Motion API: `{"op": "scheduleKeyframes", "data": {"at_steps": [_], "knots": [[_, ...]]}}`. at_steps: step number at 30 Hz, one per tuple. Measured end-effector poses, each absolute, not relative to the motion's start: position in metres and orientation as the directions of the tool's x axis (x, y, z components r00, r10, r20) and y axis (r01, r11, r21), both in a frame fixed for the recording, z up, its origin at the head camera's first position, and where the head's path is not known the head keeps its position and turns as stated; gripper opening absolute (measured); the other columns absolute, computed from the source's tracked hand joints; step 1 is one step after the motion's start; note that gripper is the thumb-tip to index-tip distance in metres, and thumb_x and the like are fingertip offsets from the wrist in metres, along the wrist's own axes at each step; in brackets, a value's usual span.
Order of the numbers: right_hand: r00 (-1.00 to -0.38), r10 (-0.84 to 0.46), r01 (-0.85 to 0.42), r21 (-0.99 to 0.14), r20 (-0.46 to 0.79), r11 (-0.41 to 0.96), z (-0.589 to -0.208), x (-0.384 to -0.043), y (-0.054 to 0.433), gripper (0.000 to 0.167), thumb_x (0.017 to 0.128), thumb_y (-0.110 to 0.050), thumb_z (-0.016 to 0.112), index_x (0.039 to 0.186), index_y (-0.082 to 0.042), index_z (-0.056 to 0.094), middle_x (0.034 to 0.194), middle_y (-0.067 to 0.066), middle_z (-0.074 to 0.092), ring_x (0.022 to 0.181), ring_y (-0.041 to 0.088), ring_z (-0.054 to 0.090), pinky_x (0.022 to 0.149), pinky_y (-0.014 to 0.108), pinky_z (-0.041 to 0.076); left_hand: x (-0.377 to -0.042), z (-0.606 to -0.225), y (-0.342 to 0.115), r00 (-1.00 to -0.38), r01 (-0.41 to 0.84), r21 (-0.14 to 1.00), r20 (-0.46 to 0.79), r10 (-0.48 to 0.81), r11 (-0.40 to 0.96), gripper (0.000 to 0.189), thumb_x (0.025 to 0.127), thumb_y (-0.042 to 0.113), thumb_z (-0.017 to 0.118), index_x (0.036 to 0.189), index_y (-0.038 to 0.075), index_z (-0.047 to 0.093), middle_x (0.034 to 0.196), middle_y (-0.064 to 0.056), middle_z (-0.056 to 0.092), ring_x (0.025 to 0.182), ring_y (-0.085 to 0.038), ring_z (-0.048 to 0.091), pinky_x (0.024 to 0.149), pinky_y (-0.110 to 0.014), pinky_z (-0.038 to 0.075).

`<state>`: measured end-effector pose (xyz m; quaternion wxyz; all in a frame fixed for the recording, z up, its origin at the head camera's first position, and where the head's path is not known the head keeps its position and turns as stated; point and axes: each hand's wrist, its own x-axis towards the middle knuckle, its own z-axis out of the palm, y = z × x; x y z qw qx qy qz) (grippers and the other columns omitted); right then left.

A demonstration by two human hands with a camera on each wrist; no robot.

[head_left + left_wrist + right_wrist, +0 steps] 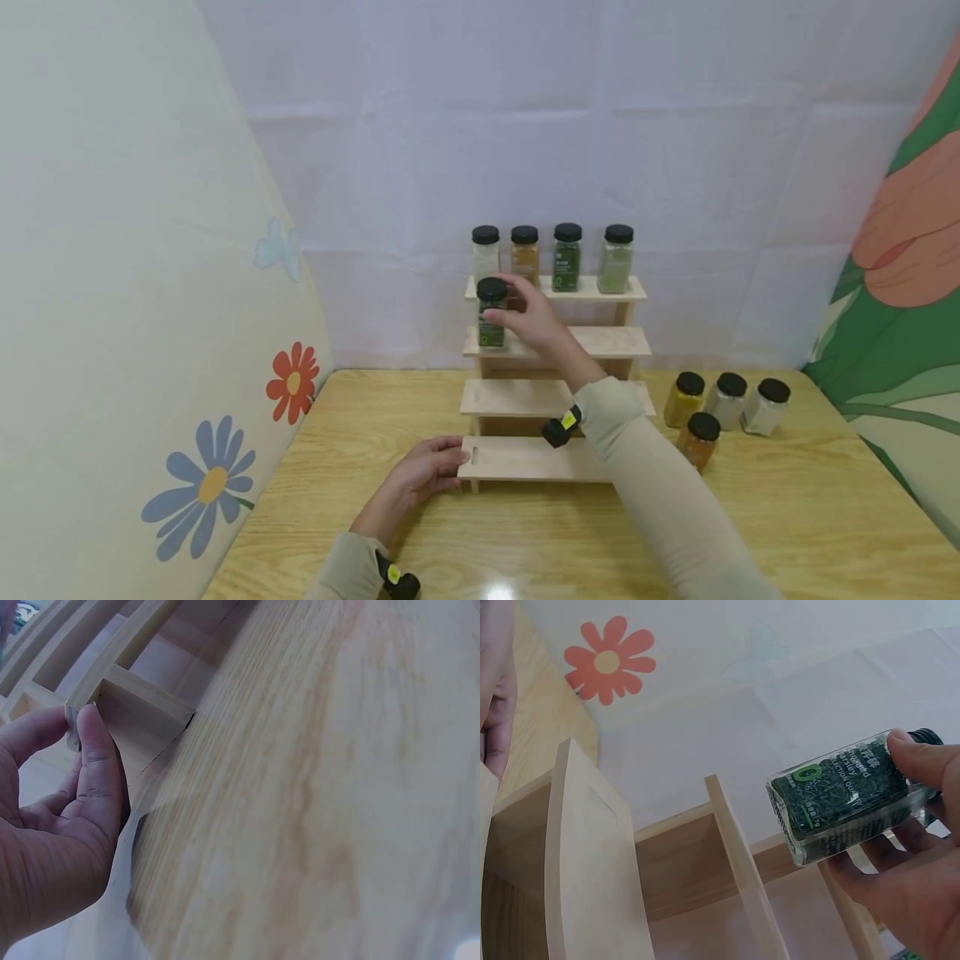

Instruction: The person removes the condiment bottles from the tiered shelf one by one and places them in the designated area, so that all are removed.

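Observation:
A tiered wooden rack stands on the table. My right hand grips a black-capped glass jar of dark green parsley flakes at the left end of the second tier from the top. In the right wrist view this parsley jar is held between thumb and fingers, its base close to the shelf edge. My left hand pinches the left end of the lowest shelf, and the left wrist view shows thumb and fingertips on that shelf's edge.
On the top tier stand a pale jar, an orange-brown jar, a dark green jar and a light green jar. Right of the rack, several more jars stand on the table, including a yellow jar and an orange-red jar.

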<state>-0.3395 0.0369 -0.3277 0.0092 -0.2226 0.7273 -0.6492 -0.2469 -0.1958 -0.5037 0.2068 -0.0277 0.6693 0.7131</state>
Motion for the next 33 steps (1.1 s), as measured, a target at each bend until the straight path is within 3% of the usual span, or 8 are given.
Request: {"op": "scheduleKeyframes", "data": {"at_steps": [9, 15, 20, 25, 33], "knots": [[-0.879, -0.368, -0.343, -0.938, 0.304, 0.043, -0.324, -0.323, 0.066, 0.058, 0.096, -0.009, 0.070, 0.149, -0.014, 0.047, 0.134, 0.016, 0.057, 0.121, 0.030, 0.057, 0.099, 0.045, 0.051, -0.245, -0.499, -0.195, -0.912, -0.333, 0.943, -0.313, 0.267, -0.031, 0.060, 0.097, 0.009, 0.066, 0.146, -0.011, 0.038, 0.103, -0.004, 0.071, 0.086, -0.013, 0.069, 0.067, -0.026, 0.057], [-0.893, -0.331, -0.356, -0.928, 0.303, 0.112, -0.325, -0.312, 0.090, 0.062, 0.096, -0.011, 0.071, 0.151, -0.012, 0.044, 0.137, 0.018, 0.055, 0.123, 0.033, 0.056, 0.098, 0.046, 0.051, -0.245, -0.500, -0.196, -0.910, -0.329, 0.944, -0.309, 0.277, -0.028, 0.061, 0.097, 0.010, 0.065, 0.147, -0.011, 0.037, 0.103, -0.004, 0.071, 0.086, -0.013, 0.069, 0.067, -0.026, 0.057], [-0.904, -0.304, -0.336, -0.939, 0.301, 0.071, -0.326, -0.304, 0.107, 0.061, 0.095, -0.004, 0.069, 0.151, -0.007, 0.044, 0.137, 0.021, 0.055, 0.121, 0.032, 0.057, 0.094, 0.037, 0.052, -0.247, -0.504, -0.197, -0.910, -0.334, 0.942, -0.314, 0.271, -0.031, 0.060, 0.096, 0.009, 0.066, 0.145, -0.012, 0.039, 0.101, -0.004, 0.071, 0.085, -0.013, 0.069, 0.066, -0.024, 0.057], [-0.914, -0.288, -0.316, -0.946, 0.285, 0.068, -0.323, -0.295, 0.124, 0.058, 0.096, -0.005, 0.069, 0.149, -0.009, 0.046, 0.137, 0.019, 0.056, 0.116, 0.026, 0.058, 0.089, 0.029, 0.052, -0.247, -0.504, -0.196, -0.910, -0.338, 0.940, -0.317, 0.267, -0.038, 0.060, 0.096, 0.009, 0.066, 0.145, -0.012, 0.039, 0.103, -0.005, 0.071, 0.086, -0.013, 0.069, 0.066, -0.024, 0.057], [-0.931, -0.281, -0.268, -0.960, 0.235, 0.085, -0.327, -0.283, 0.155, 0.063, 0.098, -0.009, 0.067, 0.154, -0.011, 0.039, 0.139, 0.016, 0.053, 0.114, 0.020, 0.057, 0.086, 0.026, 0.053, -0.247, -0.504, -0.196, -0.911, -0.332, 0.943, -0.310, 0.271, -0.036, 0.061, 0.096, 0.010, 0.067, 0.146, -0.011, 0.039, 0.103, -0.004, 0.072, 0.086, -0.013, 0.069, 0.066, -0.023, 0.056]]}}
